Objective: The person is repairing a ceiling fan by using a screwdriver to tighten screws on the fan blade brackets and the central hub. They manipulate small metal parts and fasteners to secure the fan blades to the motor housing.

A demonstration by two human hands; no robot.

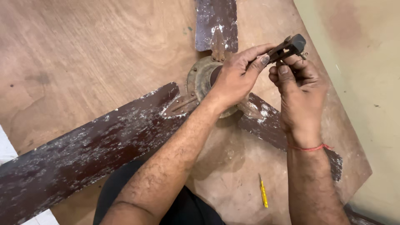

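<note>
An old ceiling fan lies on a plywood board (83,50), its round rusty motor housing (200,79) in the middle and three worn brown blades spreading out: one far (216,21), one near left (83,154), one right (266,125). My left hand (237,77) hovers over the housing and pinches a small dark metal part (289,46) between thumb and fingers. My right hand (298,85) grips the same part from below, fingers curled around it. A red thread circles my right wrist.
A small yellow-handled screwdriver (263,192) lies on the board near my right forearm. The board's right edge (346,125) meets a pale green floor (366,62). My dark-clothed lap (121,187) is under the near blade.
</note>
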